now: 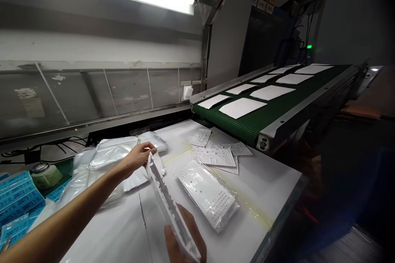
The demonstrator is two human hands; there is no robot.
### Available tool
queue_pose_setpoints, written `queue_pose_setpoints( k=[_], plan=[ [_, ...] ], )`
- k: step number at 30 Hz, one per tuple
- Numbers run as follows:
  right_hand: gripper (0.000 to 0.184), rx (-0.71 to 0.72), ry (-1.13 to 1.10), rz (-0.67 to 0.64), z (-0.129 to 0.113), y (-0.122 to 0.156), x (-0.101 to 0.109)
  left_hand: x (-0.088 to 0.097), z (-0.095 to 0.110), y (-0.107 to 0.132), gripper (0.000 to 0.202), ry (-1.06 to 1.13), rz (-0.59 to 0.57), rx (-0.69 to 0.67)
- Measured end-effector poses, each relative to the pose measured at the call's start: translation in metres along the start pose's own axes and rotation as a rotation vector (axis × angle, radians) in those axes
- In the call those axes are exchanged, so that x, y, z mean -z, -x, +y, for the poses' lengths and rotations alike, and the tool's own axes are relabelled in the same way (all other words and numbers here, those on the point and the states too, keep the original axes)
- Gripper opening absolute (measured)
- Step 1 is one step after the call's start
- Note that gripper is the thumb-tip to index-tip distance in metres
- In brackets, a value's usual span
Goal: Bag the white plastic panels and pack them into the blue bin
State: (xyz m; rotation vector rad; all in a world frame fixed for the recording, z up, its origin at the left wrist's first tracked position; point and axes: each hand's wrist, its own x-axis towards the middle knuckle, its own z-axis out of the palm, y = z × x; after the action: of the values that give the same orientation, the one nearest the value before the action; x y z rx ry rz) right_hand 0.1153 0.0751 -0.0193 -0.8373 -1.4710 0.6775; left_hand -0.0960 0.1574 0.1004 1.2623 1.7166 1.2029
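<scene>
Right hand gripping the near end of a white panel, on edge, reaching up to the left hand, fingers curled; whether they pinch it, I can't quite tell. Bagged panel right of both hands, plastic bags beside the left, conveyor beyond.

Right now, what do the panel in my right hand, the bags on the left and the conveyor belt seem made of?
Panel: probably molded plastic, matte white, judging by its notched edge.
Bags: likely plastic film, clear and glossy, with wrinkles and bright glints.
Belt: perhaps rubber or PVC, dull green with fine ridges; the look leaves it open.
</scene>
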Motion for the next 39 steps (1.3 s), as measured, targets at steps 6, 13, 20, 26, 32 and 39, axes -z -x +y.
queue_pose_setpoints(
  k=[6,13,20,26,32,39],
  plan=[
    [0.034,0.116,0.004,-0.03,0.025,-0.017,-0.029,0.021,-0.004,-0.01,0.019,-0.039,0.032,-0.008],
    [0.039,0.188,0.072,-0.126,0.03,-0.028,-0.03,0.022,-0.013,-0.011,0.021,-0.056,0.034,-0.012],
    [0.048,0.179,0.201,-0.332,0.027,-0.042,-0.03,0.026,-0.012,-0.01,0.023,-0.148,0.062,-0.068],
    [0.036,0.084,0.425,-0.386,-0.022,-0.071,-0.031,0.006,-0.005,0.02,0.019,-0.38,0.154,-0.233],
    [0.045,0.223,0.39,-0.236,-0.036,-0.06,-0.021,-0.011,0.002,0.077,0.016,-0.461,0.334,-0.432],
    [0.04,0.599,0.538,0.12,0.007,0.008,0.029,-0.046,-0.022,0.169,0.02,-0.106,0.367,-0.258]
  ],
)
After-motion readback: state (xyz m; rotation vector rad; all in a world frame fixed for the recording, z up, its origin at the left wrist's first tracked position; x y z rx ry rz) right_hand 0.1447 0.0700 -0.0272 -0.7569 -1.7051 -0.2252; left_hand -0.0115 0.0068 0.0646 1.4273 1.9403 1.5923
